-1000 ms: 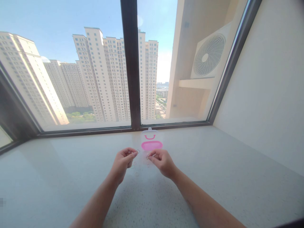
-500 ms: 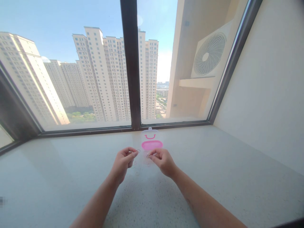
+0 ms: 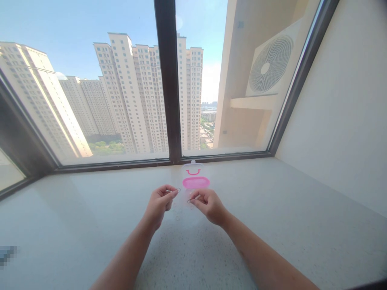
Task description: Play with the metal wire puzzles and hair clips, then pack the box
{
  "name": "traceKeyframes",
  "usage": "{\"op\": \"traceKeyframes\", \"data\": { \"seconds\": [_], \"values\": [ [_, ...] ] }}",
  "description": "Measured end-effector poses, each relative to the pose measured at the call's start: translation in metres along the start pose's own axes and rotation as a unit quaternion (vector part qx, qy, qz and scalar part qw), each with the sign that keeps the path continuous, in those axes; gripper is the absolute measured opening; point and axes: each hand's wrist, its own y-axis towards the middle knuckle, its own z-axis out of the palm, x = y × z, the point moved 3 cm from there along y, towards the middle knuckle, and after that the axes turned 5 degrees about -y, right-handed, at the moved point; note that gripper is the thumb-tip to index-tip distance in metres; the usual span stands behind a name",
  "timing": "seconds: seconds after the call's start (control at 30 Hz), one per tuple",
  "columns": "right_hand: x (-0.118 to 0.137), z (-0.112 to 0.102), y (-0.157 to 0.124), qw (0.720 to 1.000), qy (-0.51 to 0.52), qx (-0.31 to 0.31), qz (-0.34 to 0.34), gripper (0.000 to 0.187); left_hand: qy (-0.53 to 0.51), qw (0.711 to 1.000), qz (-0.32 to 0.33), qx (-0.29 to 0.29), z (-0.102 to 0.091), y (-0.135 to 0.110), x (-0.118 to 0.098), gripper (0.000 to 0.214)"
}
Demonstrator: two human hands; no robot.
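Note:
My left hand (image 3: 159,204) is closed in a pinch on a small thin ring (image 3: 178,190), which sticks out past the fingertips. A second small ring (image 3: 189,201), darker in look, is pinched between the thumb and finger of my right hand (image 3: 208,206). The two hands are apart, with a short gap between the rings. Just beyond them an open pink case (image 3: 196,183) lies on the sill, its clear lid (image 3: 193,167) with a pink curved handle tipped back toward the window. A faint pale ring (image 3: 177,218) lies on the sill below my hands.
The pale speckled sill (image 3: 99,225) runs up to the dark window frame (image 3: 115,167). At the right rises a white wall (image 3: 341,108). Beyond the glass are tall buildings and an air-conditioner unit (image 3: 269,66). A blurred patch sits at the left edge.
The view has shifted slightly, so the case appears a little farther right. My right hand has dropped slightly away from the case. Both pinches stay closed on the rings.

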Motion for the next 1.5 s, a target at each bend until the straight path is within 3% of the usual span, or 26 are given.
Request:
{"op": "traceKeyframes", "data": {
  "seconds": [0.77, 1.5],
  "values": [
    [0.0054, 0.0017, -0.0017, 0.999, 0.032, 0.028, -0.004, 0.012, -0.001, 1.0, 0.002, -0.009, 0.0005, -0.0001, -0.0008, 0.022],
    [-0.0012, 0.0009, 0.0003, 0.999, -0.016, -0.031, -0.011, 0.015, 0.003, 1.0, 0.015, -0.007, -0.0011, -0.0008, -0.0017, 0.022]
  ]
}}
